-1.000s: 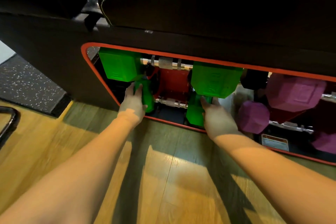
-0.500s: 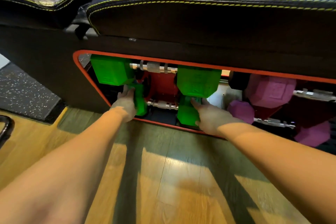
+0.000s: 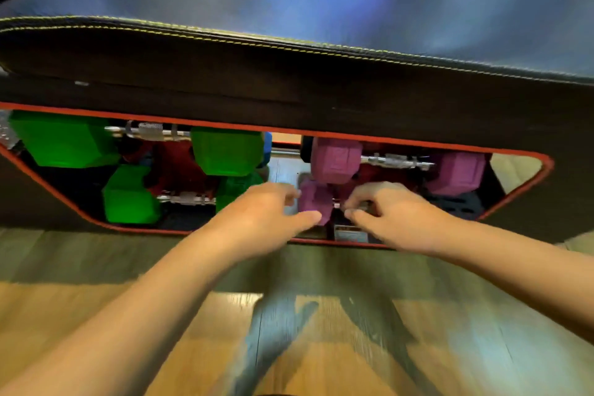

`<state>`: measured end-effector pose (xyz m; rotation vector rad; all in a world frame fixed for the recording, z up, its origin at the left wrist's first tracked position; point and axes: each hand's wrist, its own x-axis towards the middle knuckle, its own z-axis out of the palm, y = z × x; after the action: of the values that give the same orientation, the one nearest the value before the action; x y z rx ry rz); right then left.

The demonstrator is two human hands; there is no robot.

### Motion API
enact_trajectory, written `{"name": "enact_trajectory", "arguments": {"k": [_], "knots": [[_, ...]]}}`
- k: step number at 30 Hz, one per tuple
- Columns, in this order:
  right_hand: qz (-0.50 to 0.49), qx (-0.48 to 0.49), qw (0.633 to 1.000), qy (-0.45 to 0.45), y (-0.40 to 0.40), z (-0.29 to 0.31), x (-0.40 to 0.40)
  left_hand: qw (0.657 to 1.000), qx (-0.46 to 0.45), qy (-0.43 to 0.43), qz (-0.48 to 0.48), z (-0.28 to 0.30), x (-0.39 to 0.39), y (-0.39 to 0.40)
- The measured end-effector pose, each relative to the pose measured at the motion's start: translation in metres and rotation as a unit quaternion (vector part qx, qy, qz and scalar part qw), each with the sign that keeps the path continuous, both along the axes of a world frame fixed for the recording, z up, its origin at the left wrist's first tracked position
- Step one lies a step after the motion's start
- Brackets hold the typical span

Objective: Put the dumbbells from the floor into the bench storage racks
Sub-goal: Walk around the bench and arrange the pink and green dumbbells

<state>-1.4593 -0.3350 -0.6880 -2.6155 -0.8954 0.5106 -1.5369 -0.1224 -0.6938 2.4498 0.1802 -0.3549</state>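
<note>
The black bench's storage rack, rimmed in red [image 3: 418,142], holds two green dumbbells on the left: an upper one [image 3: 225,151] and a lower one [image 3: 130,196]. On the right an upper pink dumbbell [image 3: 336,159] rests above a lower pink dumbbell [image 3: 313,199]. My left hand [image 3: 257,219] reaches in with thumb and fingers spread around the lower pink dumbbell's left head. My right hand [image 3: 395,212] has its fingers curled over that dumbbell's metal handle, thumb beneath. The hand hides the dumbbell's right head. The picture is motion-blurred.
The black padded seat [image 3: 289,51] with yellow stitching overhangs the rack opening. A small label [image 3: 350,235] sits on the rack's lower edge below the hands. Wooden floor [image 3: 289,331] stretches under both forearms.
Both hands left the lower green dumbbell and moved right to the lower pink dumbbell. The view swung right, so the whole rack opening now shows.
</note>
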Motion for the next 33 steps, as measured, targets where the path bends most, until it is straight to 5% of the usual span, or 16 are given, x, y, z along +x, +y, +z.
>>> {"name": "enact_trajectory", "arguments": {"k": [3, 5, 8, 12, 16, 24, 29, 33], "knots": [[-0.031, 0.021, 0.981, -0.192, -0.044, 0.012, 0.003, 0.987, -0.003, -0.150, 0.063, 0.008, 0.027, -0.039], [-0.037, -0.040, 0.950, -0.307, -0.063, 0.018, 0.008, 0.988, 0.012, -0.131, 0.086, 0.006, 0.044, -0.052], [-0.054, -0.144, 0.917, -0.368, -0.078, 0.015, 0.012, 0.985, 0.107, -0.110, 0.075, 0.000, 0.069, -0.071], [-0.167, -0.214, 0.913, -0.305, -0.090, 0.009, 0.033, 0.973, 0.204, -0.103, 0.020, -0.005, 0.092, -0.087], [-0.253, -0.150, 0.944, -0.151, -0.097, -0.004, 0.053, 0.980, 0.194, -0.037, 0.009, -0.022, 0.102, -0.081], [-0.255, -0.149, 0.937, -0.187, -0.094, -0.025, 0.058, 0.970, 0.238, -0.040, 0.006, -0.036, 0.104, -0.076], [-0.249, -0.152, 0.929, -0.229, -0.087, -0.031, 0.057, 0.982, 0.187, -0.018, -0.001, -0.032, 0.108, -0.070], [-0.274, -0.083, 0.933, -0.220, -0.090, -0.035, 0.057, 0.979, 0.196, -0.050, -0.012, -0.030, 0.105, -0.072]]}}
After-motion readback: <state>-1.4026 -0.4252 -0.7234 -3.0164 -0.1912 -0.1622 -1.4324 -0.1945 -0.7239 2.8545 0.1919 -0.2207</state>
